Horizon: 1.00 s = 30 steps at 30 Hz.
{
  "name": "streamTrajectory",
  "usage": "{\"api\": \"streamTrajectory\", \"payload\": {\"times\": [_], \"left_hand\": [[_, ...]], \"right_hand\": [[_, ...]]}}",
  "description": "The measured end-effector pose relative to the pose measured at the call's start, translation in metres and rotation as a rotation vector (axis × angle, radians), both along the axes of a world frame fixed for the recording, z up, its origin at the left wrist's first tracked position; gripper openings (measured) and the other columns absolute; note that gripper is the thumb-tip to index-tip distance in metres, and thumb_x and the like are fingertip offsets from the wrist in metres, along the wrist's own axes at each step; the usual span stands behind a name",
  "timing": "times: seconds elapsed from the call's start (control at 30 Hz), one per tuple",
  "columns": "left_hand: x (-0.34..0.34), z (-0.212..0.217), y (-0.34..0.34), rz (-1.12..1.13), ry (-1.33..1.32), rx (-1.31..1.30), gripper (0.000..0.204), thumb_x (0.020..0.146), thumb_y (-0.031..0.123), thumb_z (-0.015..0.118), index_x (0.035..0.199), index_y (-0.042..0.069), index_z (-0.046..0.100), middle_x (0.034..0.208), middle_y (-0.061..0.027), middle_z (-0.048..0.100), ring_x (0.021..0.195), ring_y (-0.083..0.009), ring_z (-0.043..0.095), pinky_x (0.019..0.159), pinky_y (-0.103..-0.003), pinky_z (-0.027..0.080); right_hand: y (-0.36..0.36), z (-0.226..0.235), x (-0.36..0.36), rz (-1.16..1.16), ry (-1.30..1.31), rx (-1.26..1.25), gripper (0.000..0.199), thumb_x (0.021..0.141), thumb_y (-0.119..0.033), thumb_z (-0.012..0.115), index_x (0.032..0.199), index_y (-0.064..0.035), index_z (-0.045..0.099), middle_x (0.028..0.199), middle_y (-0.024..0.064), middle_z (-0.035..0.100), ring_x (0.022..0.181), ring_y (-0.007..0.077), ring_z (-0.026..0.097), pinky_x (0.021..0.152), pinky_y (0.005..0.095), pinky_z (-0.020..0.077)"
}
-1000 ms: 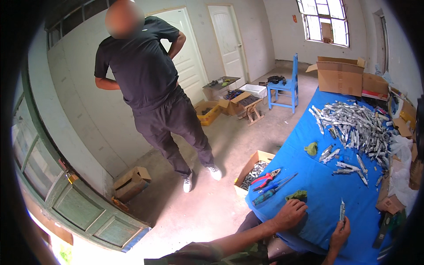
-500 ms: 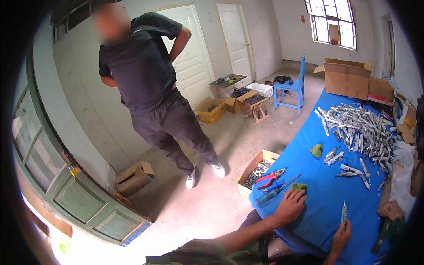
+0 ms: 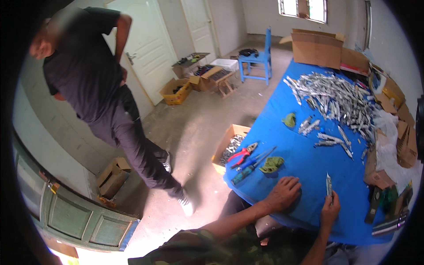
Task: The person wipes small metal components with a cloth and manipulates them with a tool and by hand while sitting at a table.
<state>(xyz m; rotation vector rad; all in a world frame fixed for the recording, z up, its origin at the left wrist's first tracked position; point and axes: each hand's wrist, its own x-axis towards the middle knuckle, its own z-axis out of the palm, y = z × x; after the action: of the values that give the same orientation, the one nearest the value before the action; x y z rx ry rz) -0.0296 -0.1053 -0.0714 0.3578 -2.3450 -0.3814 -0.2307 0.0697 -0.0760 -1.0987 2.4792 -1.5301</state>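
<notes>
While left hand (image 3: 285, 193) lay flat and empty on blue table (image 3: 309, 168), gripped slim metal piece (image 3: 328, 184) upright in right hand (image 3: 330, 211), lower right; best held steady, away from pliers (image 3: 242, 154).

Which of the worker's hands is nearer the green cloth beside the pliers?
Left. The left hand rests just below the green cloth; the right hand holds a metal piece farther right.

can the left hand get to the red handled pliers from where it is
Probably yes: the left hand lies flat on the blue table, and only a green rag sits beside the path to the red-handled pliers.
</notes>
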Motion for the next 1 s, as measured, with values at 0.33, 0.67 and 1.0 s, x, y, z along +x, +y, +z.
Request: {"api": "streamTrajectory", "payload": {"times": [0.33,0.67,1.0], "left_hand": [[0.0,0.008,0.001,0.022,0.012,0.034,0.041,0.087,0.017,0.077,0.123,0.0,0.065,0.132,-0.0177,0.062,0.123,-0.0362,0.058,0.108,-0.049,0.046],[0.003,0.012,-0.005,0.023,-0.049,0.026,0.037,0.09,0.019,0.075,0.12,0.0,0.065,0.128,-0.0182,0.064,0.121,-0.037,0.058,0.107,-0.049,0.045],[0.003,0.017,-0.003,-0.037,-0.062,0.085,0.038,0.087,0.013,0.077,0.122,0.001,0.066,0.129,-0.0161,0.065,0.122,-0.0363,0.059,0.106,-0.048,0.046]], "right_hand": [[0.004,0.01,0.011,-0.059,-0.014,-0.007,0.033,0.103,-0.015,0.059,0.126,0.0073,0.067,0.103,0.0199,0.073,0.087,0.0264,0.07,0.076,0.0382,0.0548],[-0.005,0.012,0.012,-0.105,0.021,0.017,0.032,0.1,-0.02,0.063,0.121,0.0037,0.07,0.098,0.0207,0.073,0.083,0.0306,0.071,0.074,0.0402,0.055],[-0.004,0.014,0.016,-0.104,0.069,-0.032,0.03,0.101,-0.017,0.063,0.121,0.0038,0.07,0.088,0.0098,0.072,0.076,0.0144,0.064,0.068,0.0311,0.0509]]}}
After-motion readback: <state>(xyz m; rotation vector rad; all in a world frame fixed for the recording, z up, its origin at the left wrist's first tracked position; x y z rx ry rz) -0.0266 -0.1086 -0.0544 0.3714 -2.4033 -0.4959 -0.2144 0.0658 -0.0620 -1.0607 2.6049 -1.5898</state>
